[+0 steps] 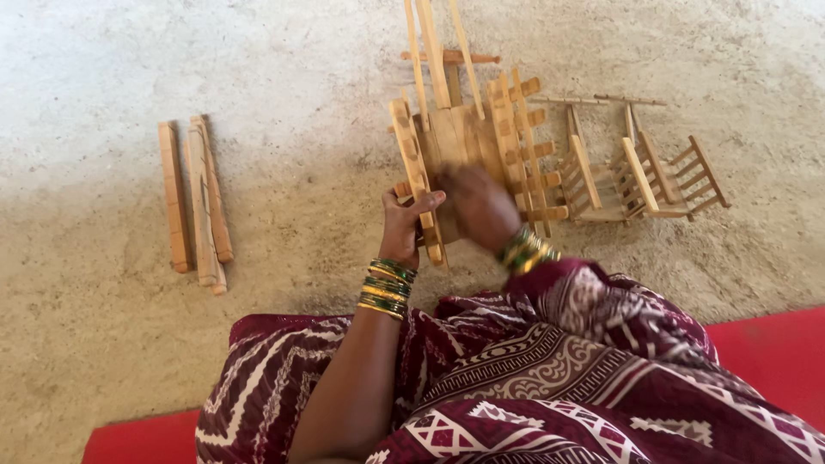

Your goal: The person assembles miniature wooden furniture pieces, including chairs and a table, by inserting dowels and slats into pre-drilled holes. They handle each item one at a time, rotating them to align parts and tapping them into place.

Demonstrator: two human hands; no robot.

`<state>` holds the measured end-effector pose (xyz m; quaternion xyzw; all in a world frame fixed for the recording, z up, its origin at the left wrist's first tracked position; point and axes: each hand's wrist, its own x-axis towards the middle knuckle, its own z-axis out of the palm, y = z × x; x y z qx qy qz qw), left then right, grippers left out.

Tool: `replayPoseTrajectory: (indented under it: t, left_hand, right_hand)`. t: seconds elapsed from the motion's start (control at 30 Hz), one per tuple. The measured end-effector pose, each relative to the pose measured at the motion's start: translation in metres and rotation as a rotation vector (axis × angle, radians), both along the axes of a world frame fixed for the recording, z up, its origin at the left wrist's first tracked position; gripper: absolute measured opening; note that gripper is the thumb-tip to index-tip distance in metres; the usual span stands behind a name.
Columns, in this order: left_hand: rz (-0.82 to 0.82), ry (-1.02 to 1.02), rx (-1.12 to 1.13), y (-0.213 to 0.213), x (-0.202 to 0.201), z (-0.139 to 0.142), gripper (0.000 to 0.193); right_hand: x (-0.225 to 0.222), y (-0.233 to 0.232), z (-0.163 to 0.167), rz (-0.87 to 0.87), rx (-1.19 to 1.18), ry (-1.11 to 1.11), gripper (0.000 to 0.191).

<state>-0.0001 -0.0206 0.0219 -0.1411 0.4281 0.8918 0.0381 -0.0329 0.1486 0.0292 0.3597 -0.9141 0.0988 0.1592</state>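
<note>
Gripping the frame (pixel 468 146), our left hand (pixel 404 219) curls shut on its side rail while our blurred right hand (pixel 481 206) presses flat, grip unclear; slipping could snap rungs.

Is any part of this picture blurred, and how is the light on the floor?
In the head view, the right hand is smeared by motion blur over the wooden frame, while the left hand looks sharper; the light is soft and even, with only faint shadows beside the loose wooden slats on the sandy floor, and no glare.
</note>
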Motion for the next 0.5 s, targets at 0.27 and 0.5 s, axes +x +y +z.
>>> replayPoseTrajectory:
  t: [0.27,0.5]
  left_hand:
    - [-0.004,0.018,-0.021,-0.004,-0.003,-0.005,0.071]
    - [0.005,0.053,-0.013,0.000,-0.004,-0.013,0.069]
  right_hand:
    - [0.025,-0.003,0.001,-0.076,0.105,-0.098,0.064]
    - [-0.004,-0.015,0.013,-0.228,0.425,0.042,0.070]
